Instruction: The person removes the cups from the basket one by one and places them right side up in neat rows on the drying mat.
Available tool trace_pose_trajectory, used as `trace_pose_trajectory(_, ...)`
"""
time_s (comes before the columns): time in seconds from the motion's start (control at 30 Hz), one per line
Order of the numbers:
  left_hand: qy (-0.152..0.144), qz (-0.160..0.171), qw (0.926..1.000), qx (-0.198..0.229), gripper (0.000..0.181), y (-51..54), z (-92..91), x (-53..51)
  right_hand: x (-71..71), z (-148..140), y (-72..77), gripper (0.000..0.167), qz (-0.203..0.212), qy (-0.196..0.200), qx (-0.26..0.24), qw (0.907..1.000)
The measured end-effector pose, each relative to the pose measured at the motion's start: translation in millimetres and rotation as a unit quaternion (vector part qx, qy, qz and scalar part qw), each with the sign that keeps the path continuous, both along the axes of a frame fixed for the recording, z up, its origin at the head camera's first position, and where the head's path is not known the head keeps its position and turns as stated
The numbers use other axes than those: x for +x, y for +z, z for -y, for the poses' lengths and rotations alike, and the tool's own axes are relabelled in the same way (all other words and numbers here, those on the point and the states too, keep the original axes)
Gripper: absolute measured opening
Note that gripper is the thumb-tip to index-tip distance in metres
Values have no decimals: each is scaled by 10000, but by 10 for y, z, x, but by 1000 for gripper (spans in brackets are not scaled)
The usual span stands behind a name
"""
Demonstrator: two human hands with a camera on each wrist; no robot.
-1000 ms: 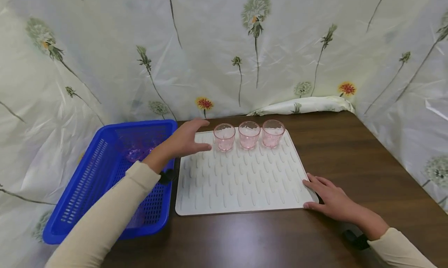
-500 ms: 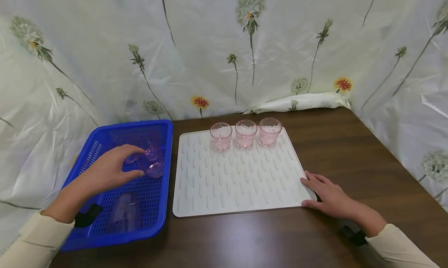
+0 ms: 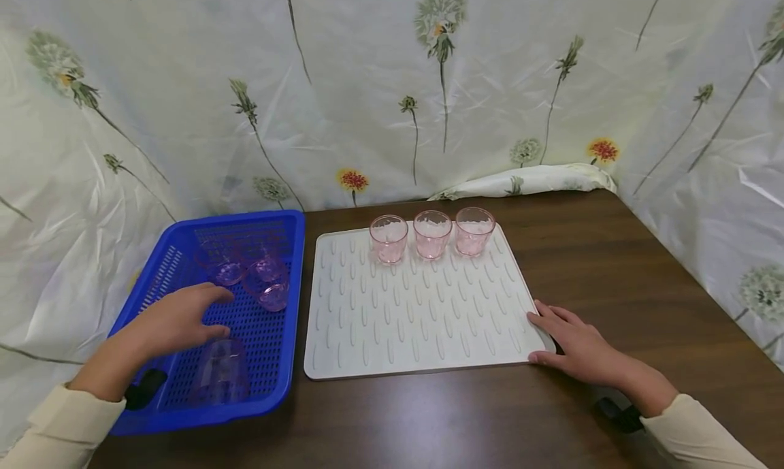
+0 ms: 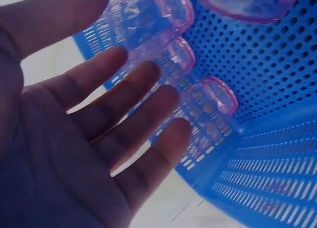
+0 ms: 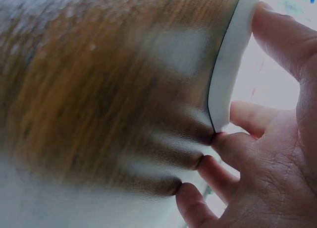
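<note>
At lower left, the left hand (image 3: 174,324), fingers spread, is near pink cups (image 3: 273,296) in a blue basket (image 3: 294,305). At lower right, the spread right hand (image 3: 572,343) touches a white mat (image 3: 422,312).

Three clear pink tumblers (image 3: 432,243) stand on a white rectangular mat (image 3: 416,326)

The tumblers sit upright, mouths up, side by side along the far edge. The mat lies flat, round-cornered and covered in slender raised ridges. Beside it, a blue perforated plastic basket (image 3: 297,278) holds three similar tumblers (image 3: 273,297) grouped together and another clear tumbler (image 3: 222,368) nearer the front.
</note>
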State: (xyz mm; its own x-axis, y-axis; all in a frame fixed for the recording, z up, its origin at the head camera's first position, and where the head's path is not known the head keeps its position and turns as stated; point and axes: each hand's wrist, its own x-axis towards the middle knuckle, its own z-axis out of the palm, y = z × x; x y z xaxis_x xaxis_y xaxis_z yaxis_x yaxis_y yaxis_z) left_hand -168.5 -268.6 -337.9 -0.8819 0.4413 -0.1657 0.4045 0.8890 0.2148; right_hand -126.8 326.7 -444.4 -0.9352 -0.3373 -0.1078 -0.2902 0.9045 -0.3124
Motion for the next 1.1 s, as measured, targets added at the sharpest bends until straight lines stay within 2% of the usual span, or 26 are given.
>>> trace_pose_trajectory(0.2, 38, 749, 9971, -123, 53, -132, 8, 5, 3, 3, -2, 80, 18, -20, -15, 10000)
trace_pose_trajectory(0.33, -107, 980, 9951, -43, 53, -177, -14, -6, 7, 6, -3, 81, 36, -46, 0, 10000)
trace_pose_trajectory(0.4, -242, 965, 9950, 5, 49, -181, -24, -8, 7, 6, -2, 81, 22, -43, -2, 10000)
trace_pose_trajectory(0.5, -415, 773, 9961, -27, 37, -182, -31, 5, 7, 3, -8, 81, 12, -27, -2, 10000)
trace_pose_trajectory(0.63, -387, 466, 9978, -265, 17, -163, -18, 43, 5, -9, -7, 81, 0, -39, -21, 10000)
trace_pose_trajectory(0.8, -410, 373, 9978, -363, 9, -143, 31, 81, -1, -15, -10, 81, 18, -45, 5, 10000)
trace_pose_trajectory(0.9, -351, 422, 9978, -377, 11, -135, 43, 99, -1, -11, -16, 81, 27, -33, 21, 10000)
trace_pose_trajectory(1.1, -66, 874, 9939, -667, 24, -87, 48, 104, 6, -3, -25, 82, 44, -47, 37, 10000)
